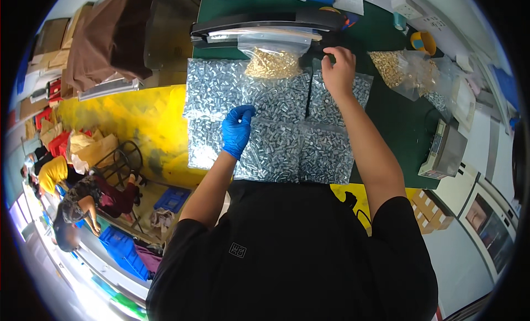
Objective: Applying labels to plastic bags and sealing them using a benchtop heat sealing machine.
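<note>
Green matting carries clear flat bags of silvery metal parts under your blue-gloved left hand, fingertips pinched together on them. Beyond it, your bare right hand curls beside the unsealed clear bag of brass pieces at the black heat sealer; I can't tell its grip.

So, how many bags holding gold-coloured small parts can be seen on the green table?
2. One bag of gold parts stands at the sealing machine, left of the bare right hand. The second bag of gold parts lies further right. More may be hidden.
</note>
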Tool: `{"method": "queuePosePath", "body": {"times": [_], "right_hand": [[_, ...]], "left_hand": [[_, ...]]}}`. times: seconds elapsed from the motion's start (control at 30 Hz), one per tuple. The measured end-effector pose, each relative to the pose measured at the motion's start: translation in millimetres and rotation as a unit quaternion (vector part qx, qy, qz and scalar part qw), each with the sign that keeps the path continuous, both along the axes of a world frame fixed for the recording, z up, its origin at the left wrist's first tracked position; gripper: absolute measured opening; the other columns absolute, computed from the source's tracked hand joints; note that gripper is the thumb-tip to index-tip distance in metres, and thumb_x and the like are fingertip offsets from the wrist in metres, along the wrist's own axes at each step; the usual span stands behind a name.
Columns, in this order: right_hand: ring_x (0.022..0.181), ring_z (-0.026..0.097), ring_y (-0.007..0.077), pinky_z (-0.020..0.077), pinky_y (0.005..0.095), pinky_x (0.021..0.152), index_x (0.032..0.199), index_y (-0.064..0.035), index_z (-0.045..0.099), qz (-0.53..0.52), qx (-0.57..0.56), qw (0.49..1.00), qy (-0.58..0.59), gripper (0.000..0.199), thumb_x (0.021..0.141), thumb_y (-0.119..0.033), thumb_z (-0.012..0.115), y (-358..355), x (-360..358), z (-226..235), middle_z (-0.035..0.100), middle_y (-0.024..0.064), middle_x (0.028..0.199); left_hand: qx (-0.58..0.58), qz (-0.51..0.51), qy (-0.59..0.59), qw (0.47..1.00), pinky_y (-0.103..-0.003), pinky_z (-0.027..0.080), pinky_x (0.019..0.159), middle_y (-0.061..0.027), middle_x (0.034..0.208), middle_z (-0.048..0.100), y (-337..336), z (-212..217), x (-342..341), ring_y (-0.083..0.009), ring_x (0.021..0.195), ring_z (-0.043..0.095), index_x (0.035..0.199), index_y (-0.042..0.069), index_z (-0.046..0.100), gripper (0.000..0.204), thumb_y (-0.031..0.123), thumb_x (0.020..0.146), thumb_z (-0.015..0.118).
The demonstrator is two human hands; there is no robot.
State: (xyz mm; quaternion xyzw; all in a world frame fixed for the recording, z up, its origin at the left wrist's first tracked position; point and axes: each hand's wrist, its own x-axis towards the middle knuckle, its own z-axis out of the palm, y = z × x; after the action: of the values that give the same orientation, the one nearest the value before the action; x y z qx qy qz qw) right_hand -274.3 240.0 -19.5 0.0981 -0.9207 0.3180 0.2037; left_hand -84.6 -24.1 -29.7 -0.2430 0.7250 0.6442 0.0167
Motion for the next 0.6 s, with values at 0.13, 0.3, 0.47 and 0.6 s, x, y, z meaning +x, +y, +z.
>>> {"method": "queuePosePath", "body": {"times": [0.13, 0.3, 0.47, 0.6], "right_hand": [[0.1, 0.058, 0.0318, 0.047, 0.041, 0.088, 0.097, -0.012, 0.069, 0.009, -0.007, 1.0, -0.01, 0.016, 0.081, -0.007, 0.069, -6.1, 0.9, -3.4, 0.064, 0.0092, 0.104], [0.098, 0.059, 0.0306, 0.0482, 0.0397, 0.086, 0.092, -0.0103, 0.07, 0.037, -0.015, 0.998, -0.048, 0.012, 0.081, -0.005, 0.068, -9.9, 26.5, -10.9, 0.064, 0.0096, 0.103], [0.097, 0.06, 0.0313, 0.0496, 0.0406, 0.084, 0.09, -0.0088, 0.068, 0.067, -0.051, 0.994, -0.075, 0.014, 0.078, -0.002, 0.068, -13.4, 53.1, -10.4, 0.062, 0.0108, 0.1], [0.096, 0.06, 0.031, 0.0501, 0.0404, 0.084, 0.091, -0.0075, 0.067, 0.098, -0.047, 0.99, -0.089, 0.013, 0.079, -0.002, 0.068, -11.3, 66.3, -7.1, 0.061, 0.0107, 0.1]], "left_hand": [[-0.001, -0.005, -0.007, 1.0, -0.026, 0.052, 0.083, -0.0056, 0.094, 0.072, 2.2, -6.4, 6.7, -0.0114, 0.089, 0.066, 0.103, 0.002, 0.071, 0.014, 0.0, 0.095, 0.06], [-0.167, -0.083, 0.022, 0.982, -0.03, 0.052, 0.077, -0.0067, 0.093, 0.072, 13.4, -6.7, 11.7, -0.016, 0.082, 0.067, 0.101, 0.009, 0.072, 0.014, 0.003, 0.09, 0.066], [-0.274, -0.171, 0.144, 0.936, -0.039, 0.052, 0.075, -0.01, 0.091, 0.067, 36.4, -2.5, 7.7, -0.0304, 0.086, 0.064, 0.096, 0.012, 0.068, 0.016, 0.003, 0.082, 0.068], [-0.334, -0.234, 0.141, 0.902, -0.045, 0.049, 0.076, -0.01, 0.089, 0.064, 45.8, -2.4, 3.8, -0.0334, 0.086, 0.06, 0.093, 0.011, 0.067, 0.016, 0.004, 0.078, 0.067]]}}
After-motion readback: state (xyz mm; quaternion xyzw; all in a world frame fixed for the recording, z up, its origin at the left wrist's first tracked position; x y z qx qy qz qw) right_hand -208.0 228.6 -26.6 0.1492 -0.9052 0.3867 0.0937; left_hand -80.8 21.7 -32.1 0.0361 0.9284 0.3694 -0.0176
